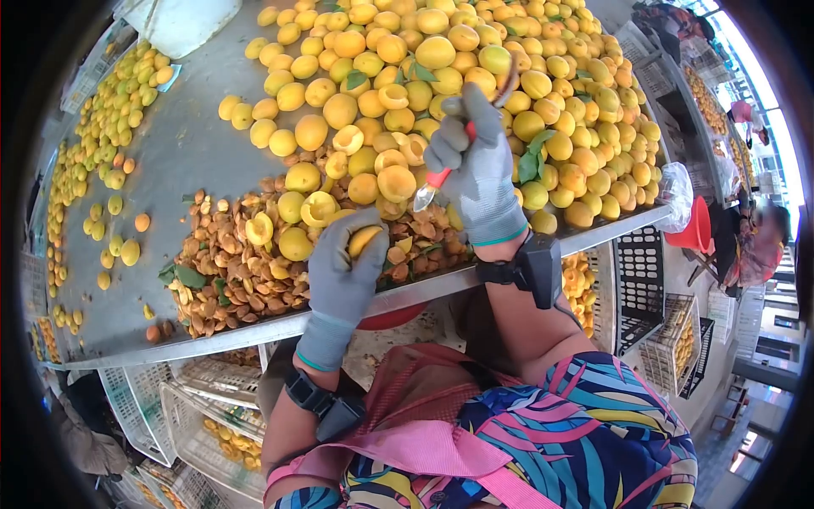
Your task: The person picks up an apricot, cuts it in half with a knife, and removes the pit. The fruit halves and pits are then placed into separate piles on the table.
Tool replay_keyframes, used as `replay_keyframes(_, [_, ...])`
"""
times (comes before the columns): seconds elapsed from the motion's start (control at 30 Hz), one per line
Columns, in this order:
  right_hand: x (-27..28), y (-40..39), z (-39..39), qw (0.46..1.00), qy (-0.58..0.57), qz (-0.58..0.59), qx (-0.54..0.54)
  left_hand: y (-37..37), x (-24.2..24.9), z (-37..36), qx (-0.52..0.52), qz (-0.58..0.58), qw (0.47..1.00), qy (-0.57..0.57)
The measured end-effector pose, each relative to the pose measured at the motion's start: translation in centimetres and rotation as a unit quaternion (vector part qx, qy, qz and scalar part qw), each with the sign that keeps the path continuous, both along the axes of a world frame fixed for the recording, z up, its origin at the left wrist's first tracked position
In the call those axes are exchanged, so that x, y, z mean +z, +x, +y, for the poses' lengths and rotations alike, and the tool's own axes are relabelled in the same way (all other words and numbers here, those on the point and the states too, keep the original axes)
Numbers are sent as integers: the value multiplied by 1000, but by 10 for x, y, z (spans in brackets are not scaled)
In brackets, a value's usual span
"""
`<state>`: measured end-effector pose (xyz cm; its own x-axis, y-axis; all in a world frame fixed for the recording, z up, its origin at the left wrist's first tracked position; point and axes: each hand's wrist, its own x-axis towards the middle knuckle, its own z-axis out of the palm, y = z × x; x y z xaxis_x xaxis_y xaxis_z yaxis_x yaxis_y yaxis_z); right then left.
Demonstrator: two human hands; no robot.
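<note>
The gloved left hand point(346, 267) curls closed around a yellow fruit point(364, 241), held near its fingertips; the right hand point(480, 161) grips a red-handled knife point(437, 177), blade pointing down beside the fruit pile point(377, 64). Brown pits point(242, 263) heap on the metal table point(199, 140); crates point(203, 424) stand below, a red tub point(694, 227) at right

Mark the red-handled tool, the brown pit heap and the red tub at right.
Red-handled tool point(438, 177): head view, on the handle.
Brown pit heap point(242, 270): head view, near its middle.
Red tub point(697, 226): head view, on its outer side.
</note>
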<state>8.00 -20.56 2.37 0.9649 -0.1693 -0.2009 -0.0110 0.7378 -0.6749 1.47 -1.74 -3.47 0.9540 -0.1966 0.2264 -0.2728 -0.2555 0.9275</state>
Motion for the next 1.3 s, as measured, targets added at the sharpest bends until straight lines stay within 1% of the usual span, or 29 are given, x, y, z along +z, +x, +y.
replay_keyframes(0.03, [-1, 0, 0, 1000, -17, -2, 14, 0, 14, -2, 2, -36, 999, 39])
replay_keyframes(0.07, [1, 0, 0, 1000, -19, -3, 11, 0, 17, -3, 0, -38, 999, 36])
replay_keyframes(0.13, [4, -1, -1, 976, -199, 51, 78, -2, 20, -5, 5, -31, 998, 60])
replay_keyframes(0.17, [6, 0, 0, 959, -266, 67, 77, -2, 18, -3, 5, -33, 998, 58])
replay_keyframes(0.2, [6, 0, 3, 958, -267, 65, 77, -2, 13, -1, 13, -30, 999, 38])
replay_keyframes(0.27, [8, 0, 7, 922, -363, 112, 80, -3, 13, 3, 21, -29, 999, 16])
replay_keyframes(0.3, [2, 2, 3, 899, -417, 94, 94, -4, 16, 5, 36, -6, 999, -1])
replay_keyframes(0.33, [-7, 4, 1, 898, -419, 93, 94, -5, 18, 6, 51, 18, 998, -18])
replay_keyframes(0.37, [-16, 7, 1, 864, -482, 75, 124, -4, 15, 9, 52, 17, 998, -20])
replay_keyframes(0.4, [-23, 10, 1, 825, -541, 56, 154, -4, 12, 14, 80, 48, 995, -44])
replay_keyframes(0.43, [-23, 9, 6, 824, -542, 55, 155, -3, 10, 16, 107, 79, 989, -67])
replay_keyframes(0.47, [-22, 5, 13, 771, -614, 9, 169, -2, 10, 18, 109, 79, 989, -68])
replay_keyframes(0.5, [-22, 2, 21, 710, -679, -38, 182, -1, 11, 20, 135, 108, 975, -139])
replay_keyframes(0.53, [-29, 0, 28, 710, -678, -39, 184, 0, 11, 22, 161, 136, 955, -209])
replay_keyframes(0.6, [-45, -3, 36, 604, -774, -70, 180, 1, 14, 23, 170, 143, 950, -221])
replay_keyframes(0.63, [-41, -5, 38, 575, -786, -55, 220, 0, 14, 24, 171, 146, 949, -221])
replay_keyframes(0.67, [-40, -6, 40, 574, -787, -57, 221, 0, 15, 24, 173, 150, 948, -222])
replay_keyframes(0.73, [-38, -8, 44, 516, -814, -31, 264, 0, 11, 26, 166, 145, 949, -226])
replay_keyframes(0.77, [-35, -8, 45, 515, -815, -32, 265, 0, 9, 27, 156, 140, 951, -229])
replay_keyframes(0.83, [-27, -9, 47, 485, -822, -17, 299, 0, 9, 25, 156, 145, 948, -236])
replay_keyframes(0.97, [-35, -10, 46, 489, -817, -10, 304, 0, 7, 24, 144, 137, 953, -228])
replay_keyframes(1.03, [-46, -7, 35, 634, -737, -113, 207, 1, 3, 24, 133, 137, 954, -232])
replay_keyframes(1.07, [-28, -9, 34, 633, -737, -115, 206, 3, 3, 25, 122, 137, 954, -236])
replay_keyframes(1.1, [-7, -13, 32, 780, -565, -24, 270, 3, 5, 23, 123, 134, 954, -237])
replay_keyframes(1.13, [7, -16, 31, 877, -355, 69, 317, 1, 10, 19, 99, 115, 962, -229])
replay_keyframes(1.17, [2, -18, 31, 895, -303, 46, 323, 0, 15, 16, 74, 97, 968, -220])
replay_keyframes(1.2, [3, -21, 32, 896, -303, 44, 323, 1, 17, 14, 74, 96, 968, -219])
replay_keyframes(1.27, [6, -28, 35, 899, -267, 50, 343, 2, 22, 12, -21, 104, 961, -256])
replay_keyframes(1.3, [9, -33, 38, 901, -268, 59, 336, 2, 26, 8, -35, 102, 951, -289])
